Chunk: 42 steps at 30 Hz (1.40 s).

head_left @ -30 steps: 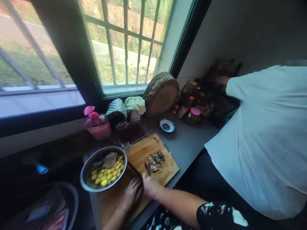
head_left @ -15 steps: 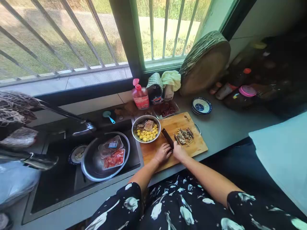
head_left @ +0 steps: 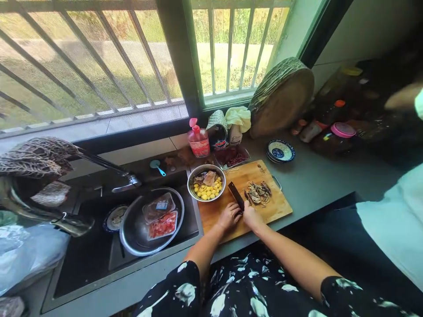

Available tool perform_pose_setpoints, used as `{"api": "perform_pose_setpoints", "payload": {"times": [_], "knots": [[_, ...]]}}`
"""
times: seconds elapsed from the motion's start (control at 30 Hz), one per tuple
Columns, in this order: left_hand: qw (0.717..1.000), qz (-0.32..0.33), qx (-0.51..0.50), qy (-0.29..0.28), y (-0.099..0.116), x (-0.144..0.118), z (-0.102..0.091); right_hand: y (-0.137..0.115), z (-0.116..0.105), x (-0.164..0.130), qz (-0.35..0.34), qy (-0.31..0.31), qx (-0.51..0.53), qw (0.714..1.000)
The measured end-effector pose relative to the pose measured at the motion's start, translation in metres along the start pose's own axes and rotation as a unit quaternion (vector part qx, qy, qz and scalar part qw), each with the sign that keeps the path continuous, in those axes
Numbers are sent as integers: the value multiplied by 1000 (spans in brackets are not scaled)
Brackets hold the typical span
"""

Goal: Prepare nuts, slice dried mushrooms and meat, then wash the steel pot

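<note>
My right hand (head_left: 253,216) is wrapped round the handle of a dark-bladed kitchen knife (head_left: 235,195), whose blade angles up and left over the wooden cutting board (head_left: 211,220). Close against the left side of the blade, my left hand (head_left: 230,215) presses down with its fingers curled; whatever lies under them is hidden. Right of the knife is a loose heap of sliced, brownish, dried-looking food (head_left: 259,193). A steel bowl (head_left: 189,189) with yellow round pieces and some pale meat stands at the board's upper left corner.
To the left, the sink holds a big metal basin (head_left: 127,244) with packaged red meat (head_left: 163,225). Behind the board are a plastic tray of dark red food (head_left: 233,156), a pink pump bottle (head_left: 199,143) and stacked small dishes (head_left: 280,151). A person in white (head_left: 393,224) stands at right.
The camera view has shifted, so the scene sits lower and slightly right. Both hands stay at the knife, with little visible movement. The person in white at the right has changed position.
</note>
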<state>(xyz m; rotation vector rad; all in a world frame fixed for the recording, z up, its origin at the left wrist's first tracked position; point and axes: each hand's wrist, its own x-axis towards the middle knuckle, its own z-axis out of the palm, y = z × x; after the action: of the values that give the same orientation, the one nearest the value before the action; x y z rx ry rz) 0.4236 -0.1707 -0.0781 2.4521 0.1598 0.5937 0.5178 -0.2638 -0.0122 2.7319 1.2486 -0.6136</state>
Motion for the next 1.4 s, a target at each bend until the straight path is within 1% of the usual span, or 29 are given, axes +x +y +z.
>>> {"api": "perform_pose_setpoints", "payload": {"times": [0.13, 0.27, 0.43, 0.6, 0.77, 0.9, 1.0, 1.23, 1.4], "knots": [[1000, 3, 5, 11, 0, 0, 2, 7, -7, 1, 3, 3, 16, 1000], [1000, 15, 12, 1, 2, 1, 2, 19, -10, 1, -10, 10, 27, 1000], [1000, 17, 25, -4, -1, -1, 3, 25, -13, -2, 13, 24, 10, 1000], [999, 11, 31, 6, -3, -10, -6, 13, -15, -13, 0, 15, 18, 1000], [999, 14, 38, -20, -7, -11, -13, -1, -5, -19, -15, 11, 10, 1000], [999, 12, 27, -19, -9, -8, -11, -9, 1, -14, -16, 30, 5, 999], [1000, 7, 22, -9, -10, -9, -10, -13, 2, -11, -13, 32, -5, 999], [1000, 1, 11, -6, -13, -10, -8, -22, -3, -5, -1, 16, -21, 1000], [1000, 7, 5, -11, -16, -10, -6, -28, -10, 2, -4, -17, -39, 999]]}}
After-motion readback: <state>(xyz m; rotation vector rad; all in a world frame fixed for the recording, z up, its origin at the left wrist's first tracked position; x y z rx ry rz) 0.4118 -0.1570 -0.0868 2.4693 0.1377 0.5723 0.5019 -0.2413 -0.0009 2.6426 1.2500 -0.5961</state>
